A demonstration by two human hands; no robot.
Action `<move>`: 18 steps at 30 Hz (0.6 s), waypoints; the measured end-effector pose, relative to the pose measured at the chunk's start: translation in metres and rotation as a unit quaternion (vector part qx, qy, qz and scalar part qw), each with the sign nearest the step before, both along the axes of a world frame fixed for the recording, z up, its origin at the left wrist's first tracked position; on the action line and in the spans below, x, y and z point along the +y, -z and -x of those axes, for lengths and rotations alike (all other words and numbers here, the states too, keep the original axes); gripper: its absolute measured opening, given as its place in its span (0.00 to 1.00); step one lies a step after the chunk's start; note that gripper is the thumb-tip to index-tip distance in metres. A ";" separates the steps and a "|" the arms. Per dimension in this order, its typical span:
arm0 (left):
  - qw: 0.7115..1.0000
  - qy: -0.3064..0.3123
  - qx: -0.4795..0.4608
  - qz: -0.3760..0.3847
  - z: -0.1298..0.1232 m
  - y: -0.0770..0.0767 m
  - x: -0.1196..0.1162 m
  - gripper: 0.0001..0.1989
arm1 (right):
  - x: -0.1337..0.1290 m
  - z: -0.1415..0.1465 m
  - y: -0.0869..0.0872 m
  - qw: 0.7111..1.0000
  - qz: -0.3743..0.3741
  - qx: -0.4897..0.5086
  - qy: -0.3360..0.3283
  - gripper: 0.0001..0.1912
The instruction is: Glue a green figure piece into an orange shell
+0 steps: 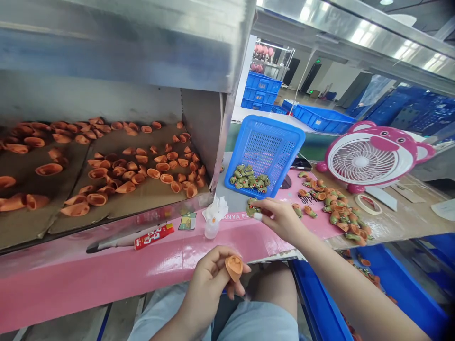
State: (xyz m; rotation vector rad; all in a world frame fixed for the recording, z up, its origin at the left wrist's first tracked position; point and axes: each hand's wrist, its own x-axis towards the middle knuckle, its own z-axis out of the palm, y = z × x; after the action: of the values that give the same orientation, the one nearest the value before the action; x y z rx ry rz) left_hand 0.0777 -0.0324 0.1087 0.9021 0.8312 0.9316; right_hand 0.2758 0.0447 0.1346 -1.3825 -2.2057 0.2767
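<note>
An orange hollow, pointed piece is held between the thumb and fingers of my left hand, above my lap. My right hand reaches over the table and pinches a small green figure just in front of the blue basket. Inside the tilted basket lies a pile of similar green figures. Between my hands and the metal shelf stands a small clear bottle with white tissue on it. Many orange pieces are spread on cardboard inside the shelf at left.
Green-and-orange pieces are heaped on the table at right, near a tape roll and a pink fan. A red tube lies at the table's left. Below right, a blue bin holds more pieces.
</note>
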 end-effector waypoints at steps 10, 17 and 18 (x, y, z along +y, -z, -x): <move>0.998 0.050 0.022 -0.018 -0.005 -0.011 0.005 0.06 | -0.080 0.009 -0.036 0.986 -0.045 -0.012 -0.162 0.13; 0.996 0.080 0.029 -0.006 -0.001 -0.014 0.007 0.06 | -0.080 0.012 -0.036 0.978 -0.074 -0.076 -0.179 0.16; 0.996 0.083 0.031 -0.008 0.000 -0.015 0.006 0.05 | -0.080 0.013 -0.037 0.978 -0.077 -0.080 -0.179 0.16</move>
State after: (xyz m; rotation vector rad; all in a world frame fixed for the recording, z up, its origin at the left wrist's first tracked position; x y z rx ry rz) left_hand 0.0781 -0.0260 0.1236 1.0029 0.7905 0.7697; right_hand 0.2631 -0.0358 0.1714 -0.9495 -2.5468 0.1198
